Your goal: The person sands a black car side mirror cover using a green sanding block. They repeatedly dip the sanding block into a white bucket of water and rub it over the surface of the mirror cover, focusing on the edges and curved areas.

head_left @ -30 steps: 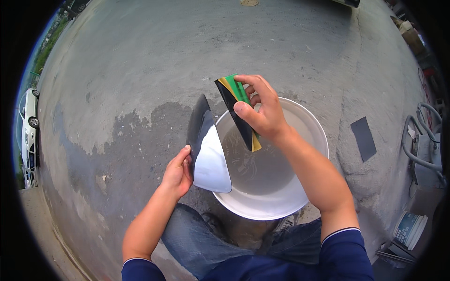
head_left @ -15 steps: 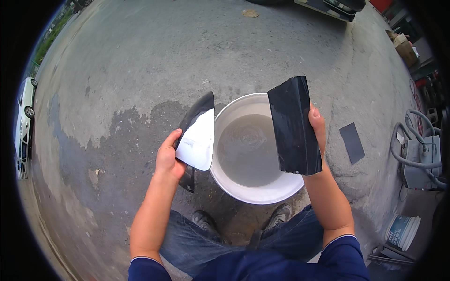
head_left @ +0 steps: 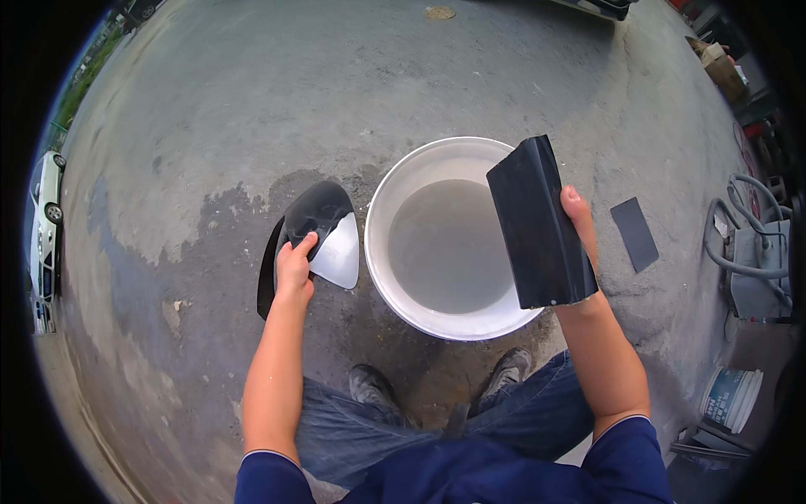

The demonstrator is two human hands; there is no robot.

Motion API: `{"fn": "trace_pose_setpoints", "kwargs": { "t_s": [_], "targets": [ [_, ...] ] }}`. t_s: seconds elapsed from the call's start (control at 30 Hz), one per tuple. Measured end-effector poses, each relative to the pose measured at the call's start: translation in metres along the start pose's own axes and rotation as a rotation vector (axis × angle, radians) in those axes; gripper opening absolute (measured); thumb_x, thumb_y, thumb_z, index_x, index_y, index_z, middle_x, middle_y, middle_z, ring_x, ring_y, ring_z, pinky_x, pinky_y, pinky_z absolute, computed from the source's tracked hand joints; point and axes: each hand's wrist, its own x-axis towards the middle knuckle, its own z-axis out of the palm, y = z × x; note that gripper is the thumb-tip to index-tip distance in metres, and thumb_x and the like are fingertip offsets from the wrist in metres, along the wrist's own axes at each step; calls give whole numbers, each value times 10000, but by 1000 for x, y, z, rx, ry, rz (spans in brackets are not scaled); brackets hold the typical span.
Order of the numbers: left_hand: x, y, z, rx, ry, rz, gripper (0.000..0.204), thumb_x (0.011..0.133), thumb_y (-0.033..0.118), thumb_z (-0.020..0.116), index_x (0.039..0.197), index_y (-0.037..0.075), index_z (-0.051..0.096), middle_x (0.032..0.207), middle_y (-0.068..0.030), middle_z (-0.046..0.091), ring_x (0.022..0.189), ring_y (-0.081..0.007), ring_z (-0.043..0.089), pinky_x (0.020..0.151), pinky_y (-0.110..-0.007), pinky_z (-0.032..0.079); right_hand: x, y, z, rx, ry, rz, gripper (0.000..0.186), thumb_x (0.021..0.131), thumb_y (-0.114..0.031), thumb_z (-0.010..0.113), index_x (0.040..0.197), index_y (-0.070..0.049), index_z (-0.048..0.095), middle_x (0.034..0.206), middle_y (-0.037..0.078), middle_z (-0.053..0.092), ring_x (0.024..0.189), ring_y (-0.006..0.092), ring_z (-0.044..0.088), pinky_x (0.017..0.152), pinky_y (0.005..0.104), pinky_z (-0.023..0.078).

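My left hand (head_left: 295, 270) is closed on a curved car mirror cover (head_left: 322, 210), black with a bright white patch at its lower right. The thumb lies on its face, and a dark curved edge shows to the left of the hand. It is held just left of a white round basin (head_left: 377, 277) of cloudy grey water (head_left: 445, 252). A long black bent panel (head_left: 537, 227) with rough-cut ends is gripped in my right hand (head_left: 581, 220), over the basin's right side. Most of the right fingers are hidden behind the panel.
A dark grey rectangular sheet (head_left: 635, 235) lies on the concrete ground to the right. Beyond it are a grey machine with hoses (head_left: 760, 252) and a labelled bucket (head_left: 730, 399). A white car (head_left: 46, 227) stands far left. Wet concrete (head_left: 227, 227) spreads left of the basin.
My left hand has moved left, away from the basin's rim, and turned the mirror cover so more of its black side shows. The black panel stays in my right hand, slightly turned.
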Motion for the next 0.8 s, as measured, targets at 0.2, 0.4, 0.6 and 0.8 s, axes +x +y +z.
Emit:
{"fn": "trace_pose_setpoints", "kwargs": {
  "t_s": [0.2, 0.4, 0.6, 0.8],
  "targets": [
    [30, -125, -42, 490, 231, -67, 582, 935, 168, 831, 1391, -69, 557, 1311, -187, 694, 1138, -269, 692, 977, -387, 552, 12, -1, -2, 60, -41, 46, 588, 1098, -506, 505, 1233, 36, 690, 972, 174, 777, 695, 205, 774, 598, 298, 663],
    [15, -158, -49, 536, 72, -389, 581, 918, 243, 843, 1322, -61, 557, 1164, -156, 715, 963, -274, 728, 758, -415, 593, 5, -12, -18, 139, -132, 58, 690, 1104, -511, 452, 1375, 102, 619, 1211, 274, 738, 831, 250, 792, 674, 341, 686],
    [18, -166, -48, 624, 139, -508, 460, 918, 355, 829, 1102, -30, 655, 961, -116, 694, 780, -243, 683, 564, -353, 485, -4, -26, -29, 119, -161, 19, 713, 1108, -490, 433, 1460, 117, 555, 1340, 334, 673, 910, 290, 791, 715, 383, 696],
    [16, -22, 13, 146, 419, 406, 170, 1041, 194, 700, 1110, 51, 639, 896, -5, 615, 768, -99, 551, 689, -284, 459, -22, -39, -69, 339, -156, 28, 689, 1108, -465, 438, 1486, 102, 547, 1384, 353, 643, 976, 335, 797, 765, 425, 708]
  ]
}}
